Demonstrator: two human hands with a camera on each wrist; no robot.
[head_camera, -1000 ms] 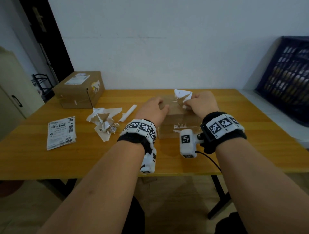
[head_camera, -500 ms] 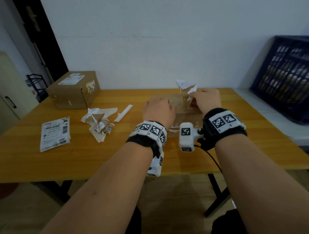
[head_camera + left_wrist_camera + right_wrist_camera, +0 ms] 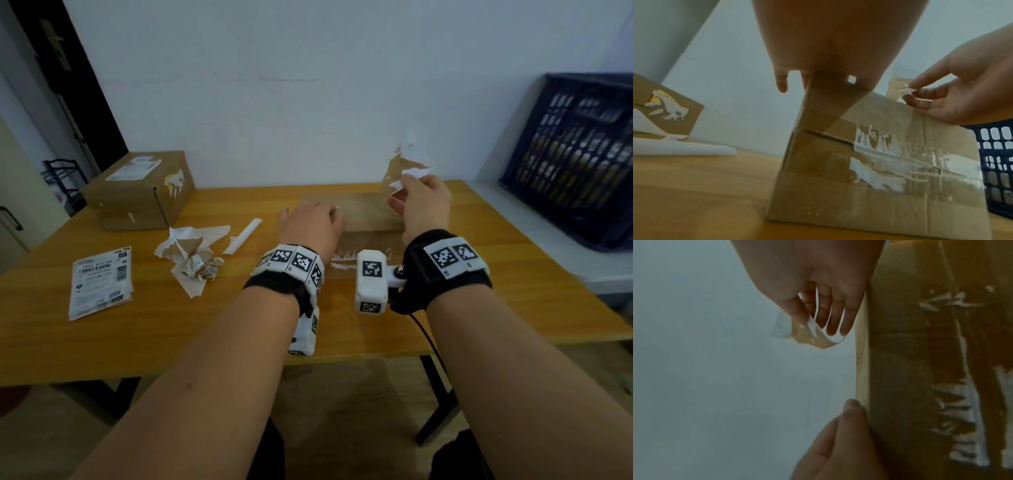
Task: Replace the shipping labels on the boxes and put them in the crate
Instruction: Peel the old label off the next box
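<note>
A brown cardboard box (image 3: pixel 366 214) with white label scraps on its near face stands mid-table. My left hand (image 3: pixel 308 214) presses flat on the box's top left corner, also seen from below in the left wrist view (image 3: pixel 818 56). Above the box's right end, my right hand (image 3: pixel 407 181) pinches a torn label strip (image 3: pixel 406 159) between thumb and forefinger and holds it up. The strip (image 3: pixel 812 337) hangs from those fingers in the right wrist view too. A dark blue crate (image 3: pixel 575 154) leans at the far right.
A second box (image 3: pixel 137 190) with a white label sits at the back left. A stack of new labels (image 3: pixel 99 281) lies near the left front. Crumpled torn paper (image 3: pixel 191 255) and a white backing strip (image 3: pixel 245 234) lie between them and my left hand.
My right hand has risen from the box top, peeling the label strip upward. The left hand has stayed pressed on the box.
</note>
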